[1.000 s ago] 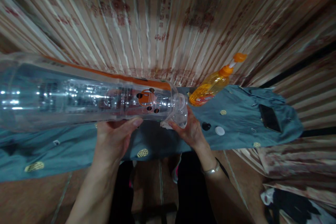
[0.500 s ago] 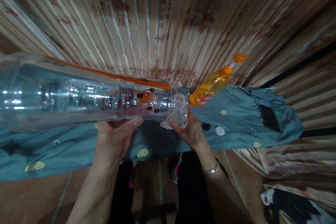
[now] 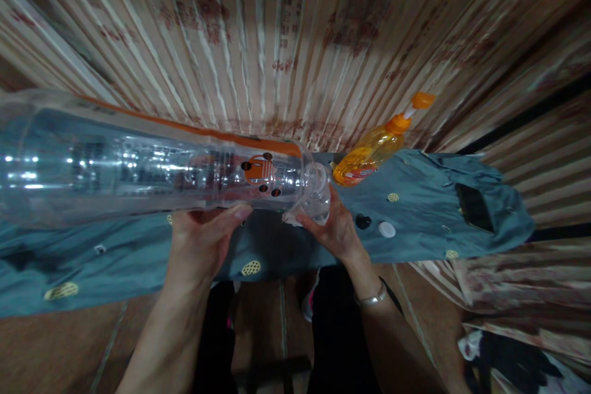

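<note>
A large clear plastic bottle (image 3: 161,169) with an orange-printed label lies sideways, its neck pointing right. My left hand (image 3: 203,240) grips its body from below, thumb along the near side. My right hand (image 3: 335,228) is closed round a small clear plastic piece (image 3: 316,203) at the bottle's mouth. What exactly this piece is, I cannot make out. Just right of it stands a pump bottle (image 3: 369,154) of yellow liquid with an orange top. A black cap (image 3: 363,221) and a white round cap (image 3: 386,229) lie near my right wrist.
A green patterned cloth (image 3: 415,197) covers the narrow table. A dark phone (image 3: 474,207) lies toward its right end. Pleated curtains (image 3: 258,43) hang behind the table. Dark and white items (image 3: 517,357) are at the lower right, near the floor.
</note>
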Motion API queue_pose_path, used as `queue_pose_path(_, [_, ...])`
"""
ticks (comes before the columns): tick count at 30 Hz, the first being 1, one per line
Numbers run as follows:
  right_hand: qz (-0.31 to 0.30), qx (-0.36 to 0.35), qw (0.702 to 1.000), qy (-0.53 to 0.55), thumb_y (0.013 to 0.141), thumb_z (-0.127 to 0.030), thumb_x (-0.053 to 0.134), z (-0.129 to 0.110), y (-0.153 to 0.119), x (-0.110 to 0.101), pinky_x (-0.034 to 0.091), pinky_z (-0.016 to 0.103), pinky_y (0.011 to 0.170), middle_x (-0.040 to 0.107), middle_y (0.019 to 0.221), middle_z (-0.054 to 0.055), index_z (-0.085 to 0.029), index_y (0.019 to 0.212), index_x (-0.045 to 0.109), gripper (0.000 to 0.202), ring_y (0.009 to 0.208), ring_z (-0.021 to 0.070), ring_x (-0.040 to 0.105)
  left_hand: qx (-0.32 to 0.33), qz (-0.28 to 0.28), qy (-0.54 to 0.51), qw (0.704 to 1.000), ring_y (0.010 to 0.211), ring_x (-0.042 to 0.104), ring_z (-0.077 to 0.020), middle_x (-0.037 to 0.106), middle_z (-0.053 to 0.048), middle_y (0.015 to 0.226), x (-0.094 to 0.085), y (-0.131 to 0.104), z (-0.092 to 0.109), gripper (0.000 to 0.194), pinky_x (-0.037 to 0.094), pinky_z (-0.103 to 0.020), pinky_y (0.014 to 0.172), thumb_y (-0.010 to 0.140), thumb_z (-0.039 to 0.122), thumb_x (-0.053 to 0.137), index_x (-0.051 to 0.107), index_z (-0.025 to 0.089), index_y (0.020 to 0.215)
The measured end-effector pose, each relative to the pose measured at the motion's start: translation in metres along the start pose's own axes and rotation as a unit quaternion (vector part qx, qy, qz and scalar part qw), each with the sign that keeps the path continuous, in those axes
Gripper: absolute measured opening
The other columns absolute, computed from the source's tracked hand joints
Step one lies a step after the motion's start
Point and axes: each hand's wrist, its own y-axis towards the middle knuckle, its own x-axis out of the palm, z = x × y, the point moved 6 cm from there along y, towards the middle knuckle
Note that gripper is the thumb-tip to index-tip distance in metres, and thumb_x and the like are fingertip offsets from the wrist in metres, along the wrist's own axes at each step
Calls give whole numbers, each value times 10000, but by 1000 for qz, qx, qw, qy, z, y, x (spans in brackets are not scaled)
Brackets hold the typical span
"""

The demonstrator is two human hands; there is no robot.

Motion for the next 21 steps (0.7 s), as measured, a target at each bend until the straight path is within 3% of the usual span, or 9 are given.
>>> queue_pose_path(4, [-12,4,1000,10,854,-587,823,0,1,-1,582,597,1099,655,1476,254,-142,1606,361,988,1350,403,669,-1,-7,-7,1000,683,763,-176,751,80,766,-2,1,-1,1110,713,-435,812,400,269,1095,625,382,1399])
queue_pose_path(13, [-19,12,1000,18,852,-594,820,-2,1,-2,584,597,1093,656,1479,253,-140,1591,382,972,1348,398,673,7,-34,-16,999,670,757,-179,764,70,793,0,1,-1,998,698,-496,888,458,228,1077,665,368,1357])
queue_pose_path(21, [-4,-15,1000,8,895,-536,793,-4,1,-3,595,585,1093,651,1480,264,-121,1588,379,908,1357,397,668,10,-25,12,1000,737,784,-213,819,-16,1051,-1,1,-1,1003,706,-470,842,459,279,1076,651,366,1364])
